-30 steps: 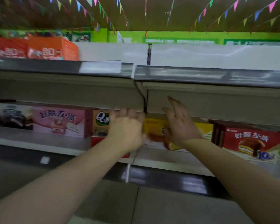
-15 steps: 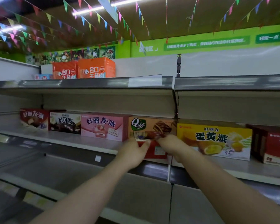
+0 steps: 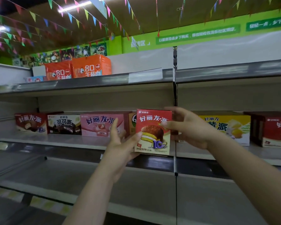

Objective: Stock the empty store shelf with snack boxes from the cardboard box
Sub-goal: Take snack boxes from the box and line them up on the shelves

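Left hand (image 3: pixel 120 143) at frame centre grips lower left edge of upright red cardboard snack box (image 3: pixel 153 132); right hand (image 3: pixel 187 127) pinches its right edge. Box held before grey metal middle shelf (image 3: pixel 63 141). Behind: pink box (image 3: pixel 98 125), yellow box (image 3: pixel 229 127). Upper left: orange cartons (image 3: pixel 91 66).

Red upright cardboard snack box (image 3: pixel 153 132): "好丽友·派", large "10" at lower front. Dark red flat box (image 3: pixel 31 122), far left: "好丽友·派". White-and-brown box (image 3: pixel 64 124): "可可派". Pink box (image 3: pixel 102 125): "好丽友·派". Yellow box (image 3: pixel 225 127): "好丽友" small print above, "黄派" legible beneath. Red box (image 3: pixel 276 129), far right: partial "好丽". Orange cartons (image 3: pixel 78 68), top shelf: "合口", "午餐肉". Green wall banner (image 3: pixel 196 34): white text, too blurred to read.
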`<act>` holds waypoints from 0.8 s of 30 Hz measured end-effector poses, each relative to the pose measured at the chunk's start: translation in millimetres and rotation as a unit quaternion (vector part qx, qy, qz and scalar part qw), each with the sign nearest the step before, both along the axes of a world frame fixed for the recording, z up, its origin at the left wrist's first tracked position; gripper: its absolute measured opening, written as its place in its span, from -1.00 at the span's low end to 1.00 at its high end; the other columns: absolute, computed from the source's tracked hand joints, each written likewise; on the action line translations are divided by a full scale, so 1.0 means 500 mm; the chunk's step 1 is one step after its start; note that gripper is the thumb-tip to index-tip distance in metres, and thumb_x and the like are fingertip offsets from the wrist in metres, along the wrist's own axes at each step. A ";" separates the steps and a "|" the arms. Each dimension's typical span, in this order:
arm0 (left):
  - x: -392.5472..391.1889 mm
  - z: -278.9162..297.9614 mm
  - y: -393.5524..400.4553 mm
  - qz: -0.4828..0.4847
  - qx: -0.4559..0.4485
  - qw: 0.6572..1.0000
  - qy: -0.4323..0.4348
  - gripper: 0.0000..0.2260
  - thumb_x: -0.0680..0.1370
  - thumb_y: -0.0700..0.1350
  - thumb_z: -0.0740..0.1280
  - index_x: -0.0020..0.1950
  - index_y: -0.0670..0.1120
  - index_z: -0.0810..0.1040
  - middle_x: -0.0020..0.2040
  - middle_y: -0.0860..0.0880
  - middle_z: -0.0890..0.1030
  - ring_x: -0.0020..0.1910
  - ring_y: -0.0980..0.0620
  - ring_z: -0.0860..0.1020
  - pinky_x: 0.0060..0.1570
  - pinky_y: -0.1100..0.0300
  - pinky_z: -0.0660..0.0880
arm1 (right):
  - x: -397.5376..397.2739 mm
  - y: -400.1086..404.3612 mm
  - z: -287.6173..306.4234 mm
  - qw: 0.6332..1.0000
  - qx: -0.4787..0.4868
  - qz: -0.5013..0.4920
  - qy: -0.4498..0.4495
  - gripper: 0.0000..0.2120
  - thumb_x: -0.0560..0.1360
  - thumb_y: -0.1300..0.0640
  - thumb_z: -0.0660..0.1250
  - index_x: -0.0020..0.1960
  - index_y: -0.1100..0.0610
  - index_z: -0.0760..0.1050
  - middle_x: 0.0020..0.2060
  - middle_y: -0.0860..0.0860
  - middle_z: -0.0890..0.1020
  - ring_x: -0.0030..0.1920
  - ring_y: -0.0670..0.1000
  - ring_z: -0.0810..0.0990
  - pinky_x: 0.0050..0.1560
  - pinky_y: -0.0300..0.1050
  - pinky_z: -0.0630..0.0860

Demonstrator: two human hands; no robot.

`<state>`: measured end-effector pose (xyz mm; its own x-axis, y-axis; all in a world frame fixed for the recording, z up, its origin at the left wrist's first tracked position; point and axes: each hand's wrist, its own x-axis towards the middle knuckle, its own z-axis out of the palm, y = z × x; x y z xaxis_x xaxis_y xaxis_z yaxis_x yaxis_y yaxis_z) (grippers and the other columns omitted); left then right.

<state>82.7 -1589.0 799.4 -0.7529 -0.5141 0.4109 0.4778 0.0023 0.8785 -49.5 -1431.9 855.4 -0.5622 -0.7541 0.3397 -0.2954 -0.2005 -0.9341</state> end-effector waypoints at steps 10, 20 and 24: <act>-0.032 -0.004 0.036 0.033 -0.053 0.998 -0.005 -0.25 0.21 0.15 0.57 0.36 0.25 0.40 0.19 0.10 0.62 0.20 -0.02 0.59 0.26 -0.17 0.46 | 0.017 0.011 0.019 0.999 -0.028 -0.015 0.033 -0.47 0.46 0.26 0.41 0.37 0.03 0.36 0.13 0.00 0.58 0.05 -0.01 0.64 -0.13 -0.20 0.59; 0.028 0.005 0.053 -0.347 0.325 0.879 -0.032 -0.36 0.44 0.28 0.32 0.30 -0.18 0.49 0.19 -0.38 0.56 0.13 -0.42 0.56 0.05 -0.49 0.35 | 0.091 0.071 -0.029 0.992 -0.123 -0.029 -0.011 -0.53 0.38 0.29 0.40 0.24 -0.01 0.49 0.11 0.05 0.61 0.15 0.11 0.62 0.08 0.04 0.61; 0.008 -0.023 0.077 -0.389 0.317 0.859 -0.108 -0.39 0.46 0.20 0.30 0.33 -0.21 0.48 0.20 -0.37 0.57 0.18 -0.40 0.54 0.07 -0.41 0.42 | 0.113 0.110 -0.062 0.990 -0.124 -0.060 -0.031 -0.54 0.40 0.30 0.37 0.25 -0.01 0.49 0.06 0.01 0.64 0.12 0.09 0.64 0.05 0.03 0.62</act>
<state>86.8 -1550.4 788.0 -0.9932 0.1089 0.0423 -0.0548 -0.7546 0.6539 6.9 -1377.1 824.5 -0.6686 -0.5775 0.4685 -0.2751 -0.3932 -0.8773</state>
